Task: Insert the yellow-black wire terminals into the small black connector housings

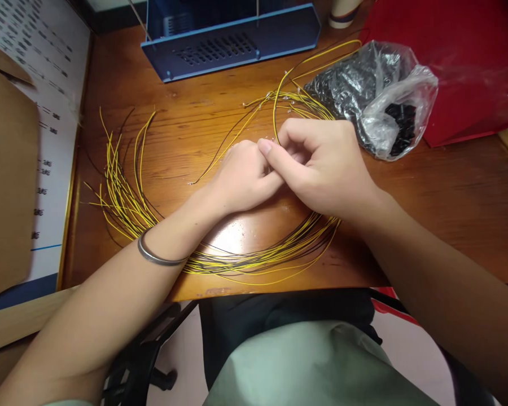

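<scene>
Left hand point(248, 175) curled, fingers mostly hidden beneath the right; cannot tell what it grips. Right hand point(325, 163) closed in a pinch, its thumb tip overlapping the left, apparently on a yellow-and-black wire pair point(275, 107) that arcs down into the fingers. Step in hand, judged from posture: close fingertip work on this one wire pair. Next move seems to call for a steady hold at the meeting point, the pair kept free of its neighbours. Surroundings, left to right: cardboard piece point(11, 169) in front of a white printed sheet point(59, 34), both beside the wooden table point(449, 214). Yellow-and-black wire bundle point(245, 262) curves over the tabletop, loose ends fanned at left, passing under the left forearm, then round under the right hand to small pale tips beyond. Blue metal rack point(279, 42) stands at the far edge, paper cup point(342, 14) past its right end. Clear plastic bag point(334, 84) of black pieces lies just beyond the right hand, with a red item point(461, 84) behind it, material unclear. Likely obstruction: the bundle, crowded under and around both arms, could snag the worked pair.
</scene>
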The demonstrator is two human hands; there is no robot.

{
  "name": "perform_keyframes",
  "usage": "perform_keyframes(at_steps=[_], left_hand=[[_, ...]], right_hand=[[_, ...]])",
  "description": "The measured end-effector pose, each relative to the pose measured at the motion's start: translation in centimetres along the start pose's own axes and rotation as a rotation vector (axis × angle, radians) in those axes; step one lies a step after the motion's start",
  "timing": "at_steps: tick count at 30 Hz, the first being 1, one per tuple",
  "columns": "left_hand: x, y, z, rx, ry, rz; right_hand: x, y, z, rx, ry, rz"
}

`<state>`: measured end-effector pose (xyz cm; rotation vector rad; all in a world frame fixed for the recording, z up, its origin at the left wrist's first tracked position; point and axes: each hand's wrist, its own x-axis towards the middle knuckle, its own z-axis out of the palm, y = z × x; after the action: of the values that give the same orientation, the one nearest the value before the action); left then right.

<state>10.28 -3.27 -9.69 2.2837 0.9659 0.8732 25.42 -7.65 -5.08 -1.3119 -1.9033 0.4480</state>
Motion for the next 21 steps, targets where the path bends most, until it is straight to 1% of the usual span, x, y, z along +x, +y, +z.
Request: perform_keyframes(at_steps=[2,4,8,21], left_hand=[[-0.01,0.44,-0.43,0.018,-0.071,0.021],[0.01,0.73,-0.78,0.036,-0.104,0.019],[0.08,0.95,-1.07,0.06,-0.115,0.012],[0.11,1.13,-1.07,0.062,-0.151,-0.014]], right_hand=[[-0.04,0.11,0.07,-0.003,0.004,-0.003],[-0.06,0.2,0.14,-0.004,0.006,-0.007],[-0.06,0.26,0.17,-0.001,0.01,-0.019],[-0.05,0.15,0.12,0.02,-0.003,-0.022]])
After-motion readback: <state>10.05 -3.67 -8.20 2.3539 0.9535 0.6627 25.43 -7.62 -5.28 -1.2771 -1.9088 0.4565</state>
